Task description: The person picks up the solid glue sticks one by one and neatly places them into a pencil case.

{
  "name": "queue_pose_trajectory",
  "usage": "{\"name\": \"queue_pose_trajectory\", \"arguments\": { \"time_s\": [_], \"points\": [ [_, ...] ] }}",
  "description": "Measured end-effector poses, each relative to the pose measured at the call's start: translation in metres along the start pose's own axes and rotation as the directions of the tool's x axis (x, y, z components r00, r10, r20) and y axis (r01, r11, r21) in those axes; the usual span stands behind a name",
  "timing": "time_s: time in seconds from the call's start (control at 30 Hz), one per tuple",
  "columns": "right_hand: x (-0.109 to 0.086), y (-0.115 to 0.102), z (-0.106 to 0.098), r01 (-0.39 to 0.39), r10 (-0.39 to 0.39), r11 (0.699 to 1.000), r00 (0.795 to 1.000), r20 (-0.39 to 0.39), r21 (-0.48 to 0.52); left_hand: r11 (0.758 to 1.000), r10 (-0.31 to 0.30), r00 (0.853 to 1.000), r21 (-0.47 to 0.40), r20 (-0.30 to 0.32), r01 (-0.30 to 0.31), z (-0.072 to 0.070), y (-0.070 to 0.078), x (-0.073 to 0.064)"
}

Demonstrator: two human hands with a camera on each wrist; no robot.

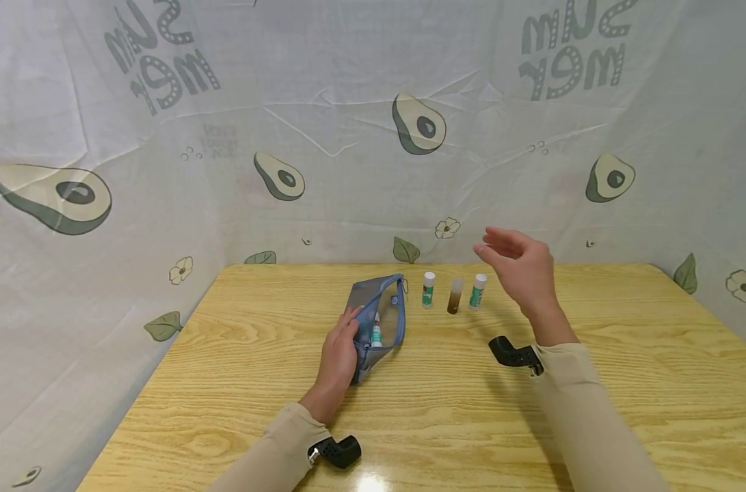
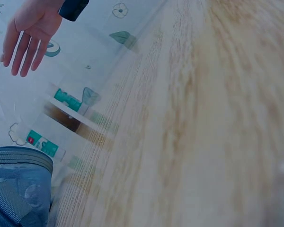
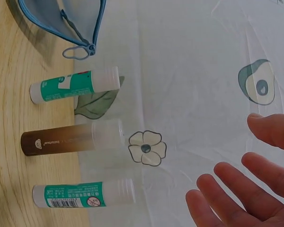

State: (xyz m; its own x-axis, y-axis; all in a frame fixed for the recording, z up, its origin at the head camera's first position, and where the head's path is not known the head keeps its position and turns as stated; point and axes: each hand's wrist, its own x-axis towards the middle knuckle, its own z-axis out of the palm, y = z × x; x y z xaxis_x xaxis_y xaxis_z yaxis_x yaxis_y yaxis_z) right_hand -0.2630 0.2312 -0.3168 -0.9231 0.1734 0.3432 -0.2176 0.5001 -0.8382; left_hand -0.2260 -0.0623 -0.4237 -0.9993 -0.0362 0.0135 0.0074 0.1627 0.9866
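Note:
My left hand (image 1: 337, 352) holds the near left side of a blue mesh zipper pouch (image 1: 359, 295), whose mouth gapes toward the right. A green-and-white glue stick (image 1: 376, 333) lies inside the pouch. Three tubes stand upright in a row to the pouch's right: a green-and-white glue stick (image 3: 68, 86), a brown tube with a clear cap (image 3: 57, 140) and another green-and-white glue stick (image 3: 75, 195). Above and to the right of this row, my right hand (image 1: 523, 266) is raised in the air with loosely bent fingers and nothing in it.
The wooden table (image 1: 225, 383) extends around the pouch and tubes. Behind it hangs a pale cloth (image 1: 348, 171) printed with avocados, leaves and flowers. Each wrist carries a black camera mount, the right one (image 1: 511, 353) hanging over the table.

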Motion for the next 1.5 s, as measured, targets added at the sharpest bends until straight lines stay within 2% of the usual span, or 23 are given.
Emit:
{"name": "queue_pose_trajectory", "arguments": {
  "time_s": [0.33, 1.0, 1.5],
  "points": [
    [0.004, 0.004, -0.006, -0.006, 0.006, 1.0, 1.0, -0.027, 0.031, 1.0, -0.001, 1.0, 0.001, -0.004, 0.001, 0.001, 0.001, 0.0],
    [0.004, 0.009, -0.004, -0.015, 0.016, 0.999, 0.999, -0.039, 0.034, 1.0, -0.009, 1.0, 0.002, 0.005, 0.009, -0.001, 0.001, 0.0],
    [0.004, 0.022, 0.003, -0.081, 0.081, 0.997, 0.996, 0.041, 0.016, 1.0, -0.004, 1.0, -0.006, 0.006, 0.004, -0.001, 0.001, 0.0]
  ]
}}
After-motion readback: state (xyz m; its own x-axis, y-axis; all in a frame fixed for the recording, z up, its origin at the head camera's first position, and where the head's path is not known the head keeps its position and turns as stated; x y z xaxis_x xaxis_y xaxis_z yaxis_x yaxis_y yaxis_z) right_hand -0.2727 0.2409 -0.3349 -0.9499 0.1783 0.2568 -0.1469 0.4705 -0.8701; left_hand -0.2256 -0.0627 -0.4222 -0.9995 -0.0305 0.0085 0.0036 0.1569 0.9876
